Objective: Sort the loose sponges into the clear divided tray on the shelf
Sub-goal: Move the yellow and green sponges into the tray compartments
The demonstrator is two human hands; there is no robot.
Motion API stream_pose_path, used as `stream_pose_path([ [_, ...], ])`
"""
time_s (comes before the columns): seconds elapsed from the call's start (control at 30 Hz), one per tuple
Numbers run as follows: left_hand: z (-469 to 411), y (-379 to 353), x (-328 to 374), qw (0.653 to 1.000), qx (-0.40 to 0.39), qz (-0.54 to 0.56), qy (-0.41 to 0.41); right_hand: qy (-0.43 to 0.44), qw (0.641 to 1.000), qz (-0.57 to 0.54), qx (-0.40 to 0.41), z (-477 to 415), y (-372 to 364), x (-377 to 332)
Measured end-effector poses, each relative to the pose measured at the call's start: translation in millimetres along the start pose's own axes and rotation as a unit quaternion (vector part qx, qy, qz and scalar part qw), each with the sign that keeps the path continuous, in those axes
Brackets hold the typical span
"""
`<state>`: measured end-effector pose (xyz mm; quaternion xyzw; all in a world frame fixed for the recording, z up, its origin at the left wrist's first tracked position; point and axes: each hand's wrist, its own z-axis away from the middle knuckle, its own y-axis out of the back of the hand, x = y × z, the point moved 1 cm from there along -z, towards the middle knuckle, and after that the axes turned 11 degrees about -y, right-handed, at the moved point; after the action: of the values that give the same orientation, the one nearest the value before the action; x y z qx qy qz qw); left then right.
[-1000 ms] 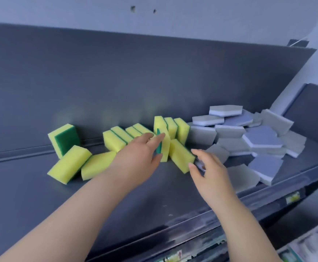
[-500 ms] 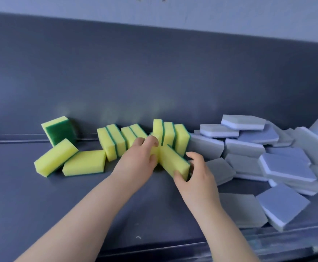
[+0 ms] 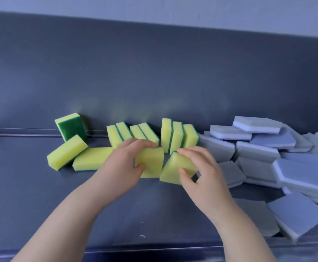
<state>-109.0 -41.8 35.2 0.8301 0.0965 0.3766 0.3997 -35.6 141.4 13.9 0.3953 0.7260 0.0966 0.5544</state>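
Observation:
My left hand [image 3: 125, 163] grips a yellow sponge [image 3: 151, 163] between thumb and fingers at the middle of the shelf. Beside it, my right hand [image 3: 201, 173] holds a second yellow sponge [image 3: 173, 171], tilted, fingers over its top and thumb on its face. Behind both hands several yellow-and-green sponges [image 3: 173, 137] stand on edge against the back wall. More yellow sponges [image 3: 67, 154] lie to the left. A heap of grey and blue-grey sponges [image 3: 267, 154] fills the right side. The clear divided tray is not in view.
The dark grey shelf [image 3: 41, 195] has a tall back wall [image 3: 154, 72] and a raised front lip [image 3: 154, 250]. One green-faced sponge [image 3: 71, 127] leans on the wall at the left.
Both hands have closed on the two front yellow sponges and drawn them slightly toward me, away from the standing row. The camera has moved closer to the shelf.

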Motion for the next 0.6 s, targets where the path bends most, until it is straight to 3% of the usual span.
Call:
stream_pose_path([
  [0.13,10.5,-8.1,-5.0,0.999,-0.034,-0.002,0.007,-0.006,0.999,0.027,-0.036,3.8,-13.3,2.7],
  [0.33,22.2,-4.2,-4.7,1.000,0.009,0.002,0.013,-0.033,0.998,0.033,-0.050,5.1,-16.7,0.9],
  [0.6,53.0,36.0,-6.3,0.998,0.046,-0.053,0.005,0.020,0.996,0.038,-0.074,12.6,-37.0,-28.6],
])
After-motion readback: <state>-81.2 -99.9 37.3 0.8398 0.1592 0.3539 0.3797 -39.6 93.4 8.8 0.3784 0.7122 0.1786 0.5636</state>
